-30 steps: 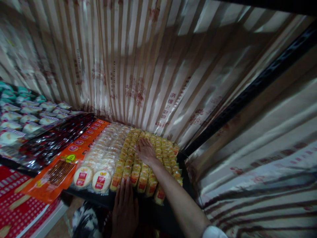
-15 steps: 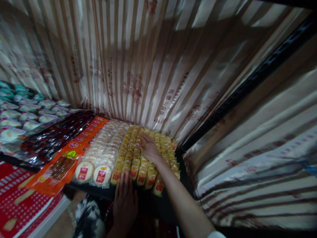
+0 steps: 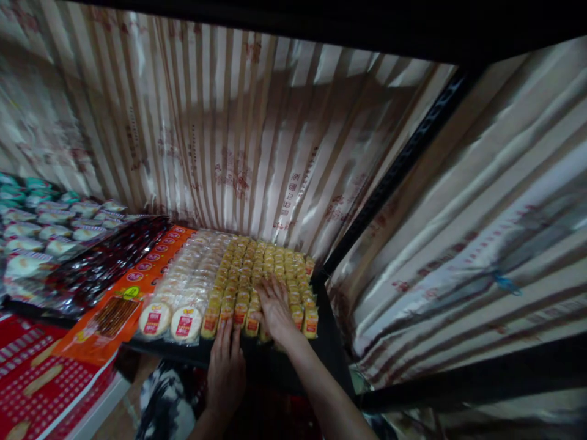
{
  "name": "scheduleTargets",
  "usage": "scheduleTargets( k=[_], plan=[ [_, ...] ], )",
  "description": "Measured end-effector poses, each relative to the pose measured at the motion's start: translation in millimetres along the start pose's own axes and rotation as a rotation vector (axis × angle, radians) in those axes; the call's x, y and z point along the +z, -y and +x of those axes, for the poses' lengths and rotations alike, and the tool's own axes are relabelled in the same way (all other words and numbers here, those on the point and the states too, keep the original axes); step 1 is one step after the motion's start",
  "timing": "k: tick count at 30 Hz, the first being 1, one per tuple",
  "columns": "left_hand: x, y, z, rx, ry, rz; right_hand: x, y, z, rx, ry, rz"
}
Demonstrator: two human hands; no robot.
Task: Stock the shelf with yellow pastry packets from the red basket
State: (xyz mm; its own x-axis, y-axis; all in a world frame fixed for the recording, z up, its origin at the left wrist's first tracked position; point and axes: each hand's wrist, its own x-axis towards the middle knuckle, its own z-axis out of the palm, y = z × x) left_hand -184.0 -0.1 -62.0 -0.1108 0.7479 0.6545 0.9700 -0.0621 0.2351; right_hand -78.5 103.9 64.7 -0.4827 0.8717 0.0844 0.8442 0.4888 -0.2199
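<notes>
Yellow-wrapped snack packets (image 3: 238, 275) stand in several tight rows on a black shelf (image 3: 279, 370). My left hand (image 3: 226, 360) rests at the front edge of these rows, fingers straight and close together, the tips touching the front packets. Over the right-hand rows lies my right hand (image 3: 276, 305), palm down with fingers stretched out, on top of the packets. Neither hand grips anything. The packets under my right palm are hidden. Just left of the yellow rows are clear-wrapped round white crackers (image 3: 186, 324), also in rows.
Left of the crackers lie an orange snack bag (image 3: 119, 305), dark shiny packets (image 3: 114, 250) and white-and-green packs (image 3: 55, 214). A red printed box (image 3: 32, 379) stands low at the left. A striped sheet (image 3: 229, 122) hangs behind; a black post (image 3: 389, 177) rises at the right.
My right hand has drawn back over the yellow packets toward the front edge. The front ends of the right-hand rows now sit more evenly. My left hand stays at the front edge.
</notes>
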Motion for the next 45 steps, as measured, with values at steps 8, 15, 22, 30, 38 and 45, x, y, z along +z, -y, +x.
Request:
scheduleTargets(
  k=[8, 15, 22, 30, 38, 45],
  plan=[
    [16, -8, -2, 0.264, -0.008, -0.166, -1, -3, -3, 0.007, 0.039, 0.041],
    [22, -16, 19, 0.289, -0.091, -0.116, -12, -1, 22, -0.016, -0.015, 0.016],
    [17, -14, 23, 0.315, -0.006, -0.058, 1, 4, 40, -0.066, 0.035, -0.038],
    [15, -17, 20, 0.267, 0.068, -0.039, -6, -14, 62, 0.009, -0.006, -0.061],
    [13, -20, 19, 0.214, 0.139, -0.011, 1, -19, 75, 0.012, 0.104, -0.071],
    [16, -17, 18, 0.246, 0.109, -0.004, 3, -22, 92, 0.022, 0.082, -0.121]
  ],
)
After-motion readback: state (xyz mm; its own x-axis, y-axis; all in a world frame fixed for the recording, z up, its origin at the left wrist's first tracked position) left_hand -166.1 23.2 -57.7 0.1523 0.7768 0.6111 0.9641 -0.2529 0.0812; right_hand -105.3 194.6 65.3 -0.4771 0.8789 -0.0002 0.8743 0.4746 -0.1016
